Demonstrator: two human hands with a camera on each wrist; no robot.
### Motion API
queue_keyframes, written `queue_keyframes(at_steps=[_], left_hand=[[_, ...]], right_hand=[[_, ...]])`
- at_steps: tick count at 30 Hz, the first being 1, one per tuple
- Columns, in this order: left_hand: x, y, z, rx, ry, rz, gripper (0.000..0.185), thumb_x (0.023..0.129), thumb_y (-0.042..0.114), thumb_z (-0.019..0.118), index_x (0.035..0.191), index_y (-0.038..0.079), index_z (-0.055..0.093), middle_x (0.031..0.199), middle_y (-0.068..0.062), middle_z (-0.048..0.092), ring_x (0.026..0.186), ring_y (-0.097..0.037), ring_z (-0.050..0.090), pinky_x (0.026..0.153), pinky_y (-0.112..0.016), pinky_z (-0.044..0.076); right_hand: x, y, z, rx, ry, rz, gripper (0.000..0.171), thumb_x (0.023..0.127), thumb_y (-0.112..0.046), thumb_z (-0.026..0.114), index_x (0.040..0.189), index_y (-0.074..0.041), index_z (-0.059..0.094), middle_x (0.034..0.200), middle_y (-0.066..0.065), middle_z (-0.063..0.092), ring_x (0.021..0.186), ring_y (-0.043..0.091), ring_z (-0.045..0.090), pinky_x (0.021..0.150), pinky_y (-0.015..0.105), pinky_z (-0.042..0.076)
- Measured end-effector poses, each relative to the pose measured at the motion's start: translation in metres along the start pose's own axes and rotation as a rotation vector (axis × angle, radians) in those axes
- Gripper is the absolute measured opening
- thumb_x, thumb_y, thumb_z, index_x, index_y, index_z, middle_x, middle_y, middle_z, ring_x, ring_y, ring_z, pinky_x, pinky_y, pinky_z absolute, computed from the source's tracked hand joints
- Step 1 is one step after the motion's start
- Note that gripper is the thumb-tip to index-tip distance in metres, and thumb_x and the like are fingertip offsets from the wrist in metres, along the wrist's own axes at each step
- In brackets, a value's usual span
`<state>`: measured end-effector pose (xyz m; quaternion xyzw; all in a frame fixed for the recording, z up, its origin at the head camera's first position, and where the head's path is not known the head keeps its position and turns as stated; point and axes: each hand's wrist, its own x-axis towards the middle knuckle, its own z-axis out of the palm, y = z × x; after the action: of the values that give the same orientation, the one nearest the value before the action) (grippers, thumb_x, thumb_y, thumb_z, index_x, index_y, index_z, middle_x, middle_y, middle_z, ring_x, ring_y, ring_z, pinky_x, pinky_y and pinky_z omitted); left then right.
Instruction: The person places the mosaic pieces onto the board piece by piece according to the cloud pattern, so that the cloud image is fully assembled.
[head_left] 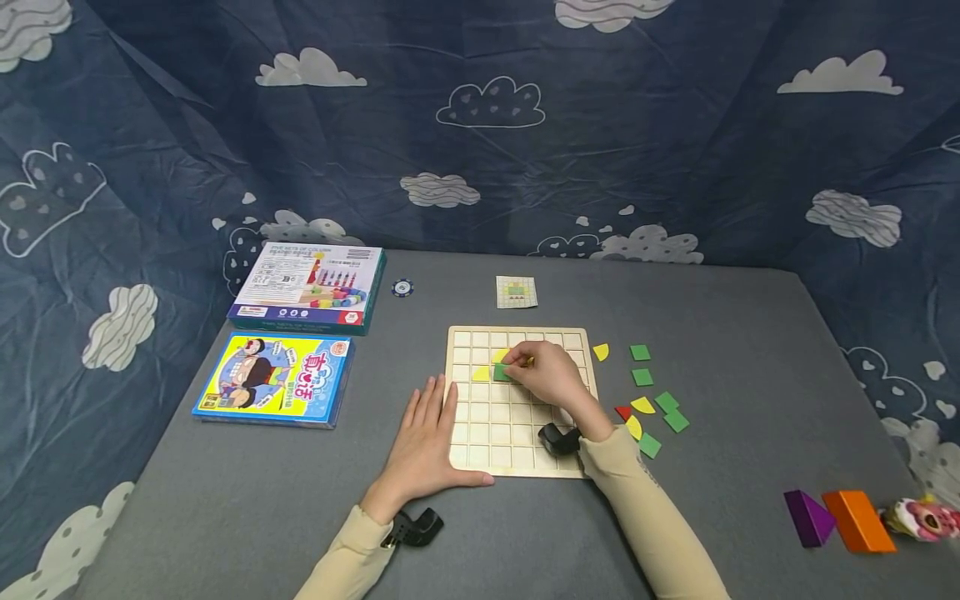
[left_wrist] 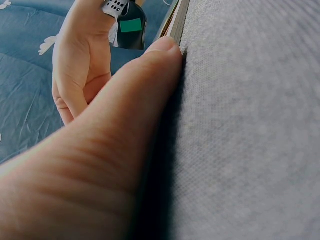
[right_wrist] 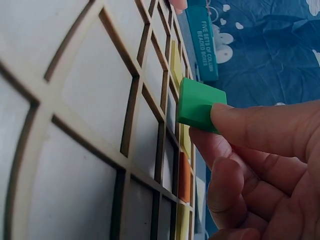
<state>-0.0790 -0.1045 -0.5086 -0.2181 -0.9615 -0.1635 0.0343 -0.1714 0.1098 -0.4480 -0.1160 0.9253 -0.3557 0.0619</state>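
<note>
A wooden grid board (head_left: 480, 454) lies flat on the grey table. My right hand (head_left: 542, 372) pinches a green square tile (head_left: 501, 372) over the board's upper middle cells; the right wrist view shows the green tile (right_wrist: 196, 104) held by thumb and fingers just above the grid board (right_wrist: 85, 100). Yellow pieces (head_left: 481, 373) sit in cells beside it. My left hand (head_left: 427, 433) rests flat, fingers straight, on the table against the board's left edge; in the left wrist view its thumb (left_wrist: 125, 115) presses along the board edge (left_wrist: 177, 22).
Loose green, yellow and red tiles (head_left: 654, 400) lie right of the board. A pattern card (head_left: 516, 292) and a blue chip (head_left: 402, 287) lie behind it. Two game boxes (head_left: 300, 333) sit at the left. Purple and orange blocks (head_left: 840, 518) stand near the right front.
</note>
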Motion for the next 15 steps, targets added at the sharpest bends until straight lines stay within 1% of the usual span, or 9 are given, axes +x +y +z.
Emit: queue_keyframes(at_steps=[4, 15], left_hand=[[-0.0001, -0.0005, 0.0009, 0.000, 0.002, 0.002, 0.135, 0.059, 0.088, 0.054, 0.150, -0.002, 0.013, 0.154, -0.023, 0.009, 0.142, -0.033, 0.003, 0.113, -0.045, 0.003], [-0.0002, -0.0005, 0.0002, -0.008, 0.001, 0.000, 0.134, 0.059, 0.086, 0.058, 0.150, -0.002, 0.013, 0.155, -0.023, 0.009, 0.142, -0.033, 0.004, 0.113, -0.046, 0.004]], right_hand=[[0.0010, -0.0013, 0.0014, -0.010, -0.008, 0.005, 0.005, 0.085, -0.018, 0.072, 0.085, -0.013, 0.072, 0.074, -0.004, 0.062, 0.063, 0.014, 0.052, 0.060, 0.031, 0.040], [0.0027, 0.0001, 0.0054, -0.007, -0.013, 0.013, 0.004, 0.086, -0.018, 0.072, 0.086, -0.014, 0.072, 0.076, -0.004, 0.063, 0.067, 0.014, 0.055, 0.065, 0.033, 0.043]])
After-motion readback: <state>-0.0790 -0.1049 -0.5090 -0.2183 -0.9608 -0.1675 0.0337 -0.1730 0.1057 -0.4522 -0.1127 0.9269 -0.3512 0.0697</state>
